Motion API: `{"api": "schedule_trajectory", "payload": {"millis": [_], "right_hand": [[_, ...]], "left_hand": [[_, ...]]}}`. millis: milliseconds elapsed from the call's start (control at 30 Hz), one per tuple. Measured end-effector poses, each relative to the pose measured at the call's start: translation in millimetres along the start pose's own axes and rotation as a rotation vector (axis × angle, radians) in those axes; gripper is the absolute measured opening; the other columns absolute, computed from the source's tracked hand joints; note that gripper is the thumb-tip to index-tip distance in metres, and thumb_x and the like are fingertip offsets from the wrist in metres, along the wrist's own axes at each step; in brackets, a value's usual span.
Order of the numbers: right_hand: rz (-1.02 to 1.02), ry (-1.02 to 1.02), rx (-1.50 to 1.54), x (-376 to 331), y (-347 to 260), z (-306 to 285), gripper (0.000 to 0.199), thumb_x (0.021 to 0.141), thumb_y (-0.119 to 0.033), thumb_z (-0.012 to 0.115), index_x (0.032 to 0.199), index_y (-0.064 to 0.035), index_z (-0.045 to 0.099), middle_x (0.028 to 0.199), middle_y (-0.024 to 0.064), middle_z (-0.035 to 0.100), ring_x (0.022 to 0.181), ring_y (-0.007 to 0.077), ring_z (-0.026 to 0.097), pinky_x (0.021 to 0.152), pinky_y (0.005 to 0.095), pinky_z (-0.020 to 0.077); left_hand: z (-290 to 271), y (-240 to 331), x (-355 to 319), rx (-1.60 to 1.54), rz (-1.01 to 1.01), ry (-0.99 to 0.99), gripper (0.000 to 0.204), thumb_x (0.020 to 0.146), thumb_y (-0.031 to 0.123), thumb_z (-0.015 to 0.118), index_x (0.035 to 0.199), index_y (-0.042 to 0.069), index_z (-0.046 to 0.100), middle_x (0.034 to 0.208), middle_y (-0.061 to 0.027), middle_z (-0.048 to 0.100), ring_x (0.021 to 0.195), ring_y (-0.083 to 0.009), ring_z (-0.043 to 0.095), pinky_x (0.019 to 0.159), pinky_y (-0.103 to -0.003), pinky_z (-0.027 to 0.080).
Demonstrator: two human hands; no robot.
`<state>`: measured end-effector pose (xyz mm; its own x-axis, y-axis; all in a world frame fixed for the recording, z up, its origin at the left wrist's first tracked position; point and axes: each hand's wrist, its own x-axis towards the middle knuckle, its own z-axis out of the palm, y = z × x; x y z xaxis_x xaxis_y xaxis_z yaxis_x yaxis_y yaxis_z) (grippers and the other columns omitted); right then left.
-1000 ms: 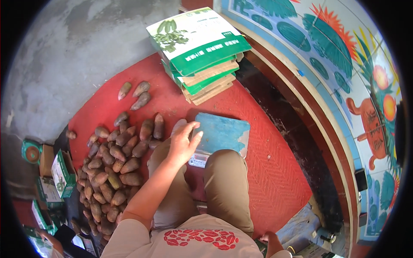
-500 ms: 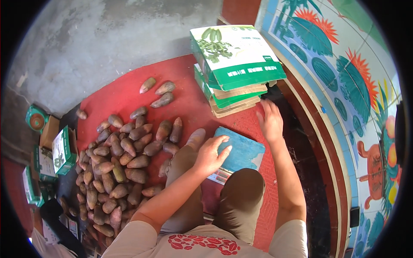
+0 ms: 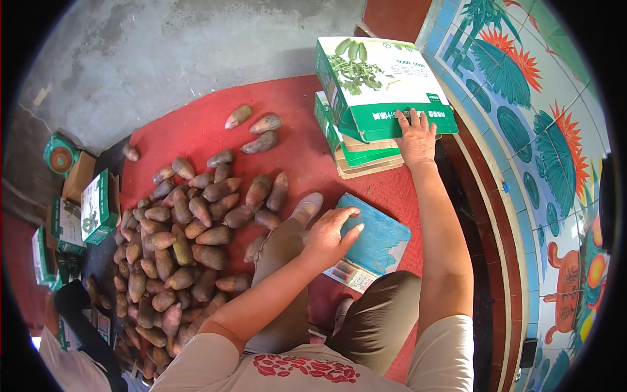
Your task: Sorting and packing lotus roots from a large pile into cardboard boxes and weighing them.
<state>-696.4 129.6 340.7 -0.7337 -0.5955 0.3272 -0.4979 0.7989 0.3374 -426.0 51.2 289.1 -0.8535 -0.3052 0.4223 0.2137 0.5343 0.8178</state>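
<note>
Boxes [image 3: 392, 72], white and green, are stacked in the upper right of the frame, and the right hand [image 3: 416, 137] is on the top one's green edge, fingers spread; can't tell if that grip is pinching it. Left hand [image 3: 324, 242] is over at the blue-topped scale [image 3: 382, 238] near the middle, thumb and fingers apart. Big pile of brown tubers [image 3: 210, 257] on the left.

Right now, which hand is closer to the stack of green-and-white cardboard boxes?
Right. The right hand is at the near edge of the stack, over its green border. The left hand is farther away, by the left side of the blue-topped scale.
</note>
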Motion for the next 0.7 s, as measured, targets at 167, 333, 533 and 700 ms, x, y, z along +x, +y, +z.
{"api": "schedule_trajectory", "payload": {"millis": [167, 333, 533, 700], "right_hand": [[0.009, 0.255, 0.146, 6.0, 14.5, 20.4, 0.041, 0.086, -0.018, 0.054, 0.127, -0.0220, 0.053, 0.129, 0.0085, 0.053, 0.122, 0.0277, 0.047, 0.100, 0.0444, 0.0361], [-0.033, 0.639, 0.177, 3.1, 48.6, -32.4, 0.033, 0.083, -0.008, 0.051, 0.113, -0.0164, 0.061, 0.113, 0.0062, 0.063, 0.106, 0.0248, 0.058, 0.090, 0.0397, 0.0451], [0.058, 0.900, 0.300, -47.9, 104.3, -130.9, 0.036, 0.075, 0.005, 0.054, 0.107, -0.0107, 0.062, 0.100, 0.0083, 0.065, 0.092, 0.0274, 0.062, 0.081, 0.0356, 0.0489], [0.132, 0.912, 0.372, -87.8, 121.6, -153.6, 0.016, 0.086, -0.004, 0.058, 0.101, -0.0061, 0.062, 0.093, 0.0108, 0.064, 0.083, 0.0279, 0.062, 0.074, 0.0338, 0.0497]], "left_hand": [[1.4, -1.1, -1.4, -0.005, -0.012, 0.013, 0.033, 0.085, 0.020, 0.062, 0.112, 0.001, 0.057, 0.106, -0.0151, 0.062, 0.099, -0.0280, 0.060, 0.086, -0.035, 0.047], [1.5, -9.0, -1.8, -0.002, -0.042, 0.072, 0.039, 0.084, 0.020, 0.064, 0.116, 0.001, 0.054, 0.109, -0.0154, 0.060, 0.102, -0.0265, 0.059, 0.087, -0.035, 0.047], [-2.3, -1.8, 4.8, -0.161, -0.188, 0.143, 0.070, 0.085, 0.023, 0.064, 0.141, 0.006, 0.025, 0.136, -0.0174, 0.037, 0.119, -0.0306, 0.047, 0.096, -0.040, 0.042], [-3.9, 6.0, 4.3, -0.071, 0.017, 0.203, 0.075, 0.088, 0.032, 0.058, 0.146, 0.008, 0.016, 0.146, -0.0208, 0.017, 0.136, -0.0346, 0.023, 0.109, -0.043, 0.024]]}}
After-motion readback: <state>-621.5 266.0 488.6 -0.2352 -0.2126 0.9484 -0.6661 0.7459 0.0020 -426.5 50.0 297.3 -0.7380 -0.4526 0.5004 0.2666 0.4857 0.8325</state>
